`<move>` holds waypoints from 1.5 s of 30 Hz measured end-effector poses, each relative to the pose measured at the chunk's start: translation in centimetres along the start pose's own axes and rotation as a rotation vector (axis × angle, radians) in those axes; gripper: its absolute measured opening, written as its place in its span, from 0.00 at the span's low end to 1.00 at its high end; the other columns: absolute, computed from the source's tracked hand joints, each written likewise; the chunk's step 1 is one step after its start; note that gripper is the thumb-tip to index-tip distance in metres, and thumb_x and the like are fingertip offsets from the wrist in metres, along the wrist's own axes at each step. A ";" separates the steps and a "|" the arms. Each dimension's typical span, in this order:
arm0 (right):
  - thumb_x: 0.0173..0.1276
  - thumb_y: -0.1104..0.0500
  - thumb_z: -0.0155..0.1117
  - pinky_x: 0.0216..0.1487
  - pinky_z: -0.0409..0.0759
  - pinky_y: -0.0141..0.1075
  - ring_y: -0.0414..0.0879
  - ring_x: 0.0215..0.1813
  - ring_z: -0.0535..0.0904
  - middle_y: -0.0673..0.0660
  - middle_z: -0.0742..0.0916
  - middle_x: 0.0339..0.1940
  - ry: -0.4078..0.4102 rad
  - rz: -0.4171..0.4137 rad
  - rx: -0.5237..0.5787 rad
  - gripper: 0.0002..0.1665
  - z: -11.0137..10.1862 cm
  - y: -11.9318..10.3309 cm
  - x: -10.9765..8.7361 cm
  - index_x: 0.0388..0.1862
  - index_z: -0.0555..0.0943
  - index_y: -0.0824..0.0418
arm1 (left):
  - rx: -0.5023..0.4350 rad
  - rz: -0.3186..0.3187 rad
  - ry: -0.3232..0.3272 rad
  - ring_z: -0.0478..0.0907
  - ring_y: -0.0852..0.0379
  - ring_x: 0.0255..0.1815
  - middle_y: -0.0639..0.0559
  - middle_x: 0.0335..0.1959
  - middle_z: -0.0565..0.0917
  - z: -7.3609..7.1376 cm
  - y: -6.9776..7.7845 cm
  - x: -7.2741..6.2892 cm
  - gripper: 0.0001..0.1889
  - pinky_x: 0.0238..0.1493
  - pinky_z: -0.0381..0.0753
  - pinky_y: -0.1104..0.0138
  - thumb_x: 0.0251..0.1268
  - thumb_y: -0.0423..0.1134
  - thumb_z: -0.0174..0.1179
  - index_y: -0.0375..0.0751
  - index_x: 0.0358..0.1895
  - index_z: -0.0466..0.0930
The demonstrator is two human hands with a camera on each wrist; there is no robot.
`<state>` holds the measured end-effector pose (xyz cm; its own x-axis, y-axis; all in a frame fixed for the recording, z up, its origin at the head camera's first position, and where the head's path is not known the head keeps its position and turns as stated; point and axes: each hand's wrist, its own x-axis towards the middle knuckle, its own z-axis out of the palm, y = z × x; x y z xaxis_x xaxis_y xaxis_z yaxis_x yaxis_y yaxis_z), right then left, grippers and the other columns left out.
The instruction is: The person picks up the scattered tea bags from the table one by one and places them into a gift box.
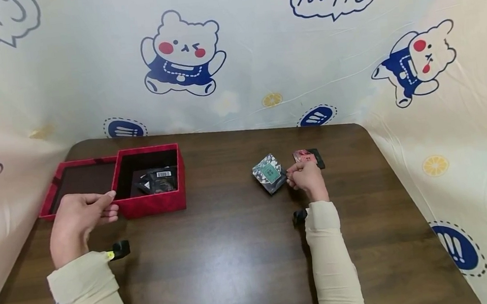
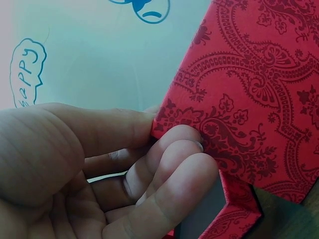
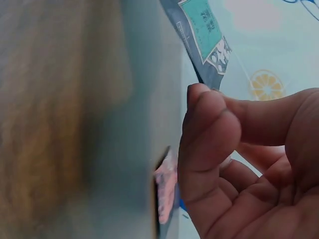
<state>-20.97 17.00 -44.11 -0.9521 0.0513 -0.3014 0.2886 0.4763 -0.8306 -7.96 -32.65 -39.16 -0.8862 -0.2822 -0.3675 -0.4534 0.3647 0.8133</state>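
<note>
Pinching between its fingers (image 3: 207,129) the green-labelled packet (image 1: 269,172), the right hand (image 1: 306,178) is near the pink packet (image 1: 303,155) on the counter (image 1: 236,252), while the left hand (image 1: 83,216) grips a corner of the red box (image 1: 155,205).

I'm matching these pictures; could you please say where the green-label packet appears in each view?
Head: green-label packet, just right of centre, pinched by the right hand.
Left wrist: not in it.
Right wrist: at the top, right of centre, above the hand.
Shared landmark: the printed cloth, in all three.
</note>
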 end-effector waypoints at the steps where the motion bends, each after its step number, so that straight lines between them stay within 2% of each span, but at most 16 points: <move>1: 0.70 0.70 0.58 0.31 0.83 0.36 0.46 0.28 0.80 0.61 0.86 0.32 0.002 -0.014 0.018 0.09 -0.1 -0.2 -0.1 0.41 0.85 0.68 | -0.002 0.002 0.001 0.89 0.52 0.34 0.45 0.34 0.88 0.0 0.0 0.0 0.35 0.39 0.85 0.68 0.72 0.54 0.60 0.23 0.65 0.73; 6: 0.70 0.71 0.60 0.29 0.84 0.34 0.44 0.26 0.81 0.64 0.85 0.34 0.003 -0.061 0.179 0.08 -1.3 -2.2 -0.9 0.43 0.85 0.74 | -0.018 0.002 -0.004 0.89 0.53 0.34 0.46 0.33 0.88 0.1 0.0 0.0 0.35 0.40 0.85 0.67 0.72 0.54 0.60 0.23 0.65 0.73; 9: 0.70 0.71 0.62 0.32 0.86 0.36 0.44 0.25 0.82 0.65 0.86 0.34 0.001 -0.074 0.275 0.09 -2.1 -3.7 -1.5 0.44 0.84 0.76 | -0.018 0.005 -0.002 0.89 0.53 0.33 0.46 0.33 0.88 0.1 0.0 0.0 0.35 0.39 0.85 0.67 0.72 0.54 0.60 0.23 0.65 0.73; 13: 0.71 0.69 0.63 0.35 0.87 0.36 0.45 0.25 0.83 0.65 0.87 0.32 -0.027 -0.066 0.336 0.11 -2.7 -4.9 -1.7 0.47 0.83 0.76 | -0.007 0.004 0.001 0.89 0.53 0.34 0.46 0.33 0.88 0.0 0.0 0.0 0.36 0.38 0.85 0.69 0.71 0.56 0.60 0.24 0.65 0.73; 17: 0.70 0.70 0.63 0.34 0.86 0.35 0.45 0.25 0.84 0.63 0.87 0.31 -0.061 -0.032 0.382 0.11 -2.3 -5.0 -1.2 0.49 0.82 0.76 | -0.001 0.001 -0.005 0.89 0.52 0.34 0.46 0.33 0.88 -0.1 0.0 0.2 0.36 0.38 0.84 0.71 0.71 0.57 0.60 0.24 0.66 0.73; 22: 0.69 0.70 0.64 0.33 0.86 0.35 0.45 0.25 0.84 0.63 0.87 0.30 -0.083 -0.027 0.408 0.10 -1.0 -5.1 -0.8 0.47 0.83 0.76 | 0.005 0.006 -0.005 0.89 0.52 0.35 0.47 0.34 0.88 -0.2 0.0 0.2 0.37 0.37 0.83 0.73 0.71 0.58 0.60 0.25 0.65 0.74; 27: 0.68 0.72 0.63 0.34 0.87 0.37 0.44 0.25 0.85 0.63 0.88 0.29 -0.113 -0.042 0.432 0.10 0.4 -5.9 -0.6 0.46 0.83 0.76 | -0.007 0.002 -0.004 0.89 0.52 0.35 0.47 0.33 0.88 -0.1 0.0 0.2 0.35 0.39 0.85 0.69 0.72 0.55 0.60 0.24 0.65 0.74; 38: 0.66 0.74 0.64 0.29 0.86 0.37 0.45 0.23 0.85 0.64 0.87 0.27 -0.204 -0.074 0.474 0.07 5.9 -8.7 -0.3 0.42 0.84 0.77 | -0.021 0.016 -0.002 0.89 0.50 0.35 0.46 0.33 0.88 -0.3 0.1 0.0 0.34 0.41 0.85 0.66 0.72 0.54 0.61 0.23 0.64 0.74; 45: 0.66 0.74 0.63 0.29 0.86 0.37 0.45 0.22 0.84 0.65 0.87 0.27 -0.241 -0.082 0.484 0.07 8.0 -9.8 -0.4 0.40 0.85 0.77 | -0.011 0.004 0.001 0.89 0.51 0.36 0.46 0.34 0.88 -0.2 -0.1 0.2 0.35 0.40 0.84 0.69 0.72 0.56 0.60 0.25 0.64 0.75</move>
<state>-22.64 5.28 -39.57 -0.9397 -0.1987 -0.2783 0.2822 0.0088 -0.9593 -8.02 -32.94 -39.20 -0.8879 -0.2820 -0.3635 -0.4487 0.3563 0.8196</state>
